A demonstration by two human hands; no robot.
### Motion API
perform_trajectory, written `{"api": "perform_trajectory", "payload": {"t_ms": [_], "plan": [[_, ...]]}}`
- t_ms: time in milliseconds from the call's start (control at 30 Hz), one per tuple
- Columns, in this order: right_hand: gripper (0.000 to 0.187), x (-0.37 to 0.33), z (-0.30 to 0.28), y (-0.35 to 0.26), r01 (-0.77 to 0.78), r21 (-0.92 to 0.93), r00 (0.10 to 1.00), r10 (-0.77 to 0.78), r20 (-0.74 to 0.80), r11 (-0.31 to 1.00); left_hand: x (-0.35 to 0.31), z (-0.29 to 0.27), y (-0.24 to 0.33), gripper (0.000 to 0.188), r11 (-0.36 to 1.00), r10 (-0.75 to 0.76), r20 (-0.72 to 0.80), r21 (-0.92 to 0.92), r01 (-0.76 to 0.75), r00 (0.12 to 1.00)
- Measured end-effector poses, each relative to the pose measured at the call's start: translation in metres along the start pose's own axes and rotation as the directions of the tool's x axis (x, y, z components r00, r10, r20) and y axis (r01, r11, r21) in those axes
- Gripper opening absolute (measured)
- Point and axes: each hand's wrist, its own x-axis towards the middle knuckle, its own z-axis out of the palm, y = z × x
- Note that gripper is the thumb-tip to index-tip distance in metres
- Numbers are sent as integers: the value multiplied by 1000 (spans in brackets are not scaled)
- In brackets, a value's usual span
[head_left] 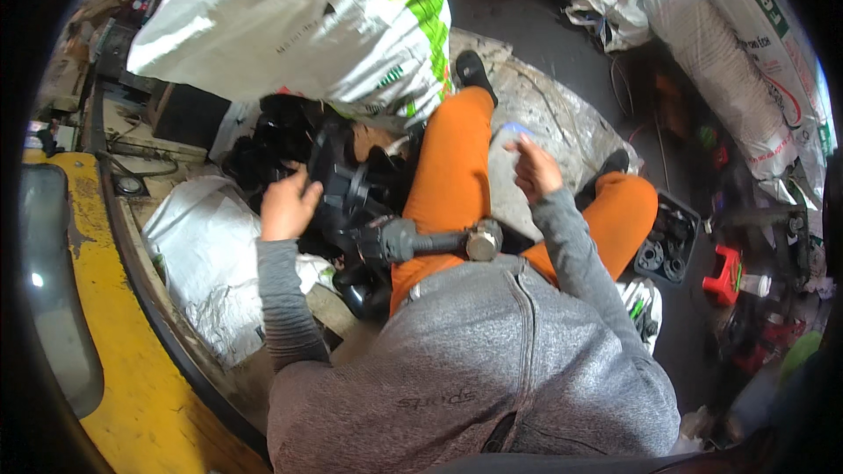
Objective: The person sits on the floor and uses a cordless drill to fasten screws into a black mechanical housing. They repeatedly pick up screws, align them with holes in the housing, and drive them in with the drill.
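Note:
My left hand (pixel 291 204) is beside a dark square-edged plastic part (pixel 330 154), its fingers apart; I cannot tell whether they touch the part. Black moulded pieces (pixel 279 127) lie heaped beyond it. My right hand (pixel 534 168) is raised between my knees, its fingers curled. Whatever it may hold is too small to make out. Just past its fingertips shows something blue (pixel 515 129), blurred. Across my left thigh lies a dark grey rod-like part (pixel 430 244) with a round metal end (pixel 483 241).
A large white sack (pixel 290 26) stands ahead, and a crumpled white sack (pixel 206 246) lies left. A yellow metal panel (pixel 132 333) borders the far left. At right are a dark crate of round parts (pixel 667 241), a red object (pixel 724 275) and stuffed white sacks (pixel 720 70).

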Motion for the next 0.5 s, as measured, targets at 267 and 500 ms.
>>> {"api": "perform_trajectory", "payload": {"t_ms": [267,500], "plan": [[30,-43,-121,-21,198,136,936,-146,-321,971,14,-1,24,34,914,91,107,-403,-41,990],[27,-52,-150,-31,301,323,910,-168,-380,897,169,-221,124,37,810,261,-518,-341,-477,815]]}}
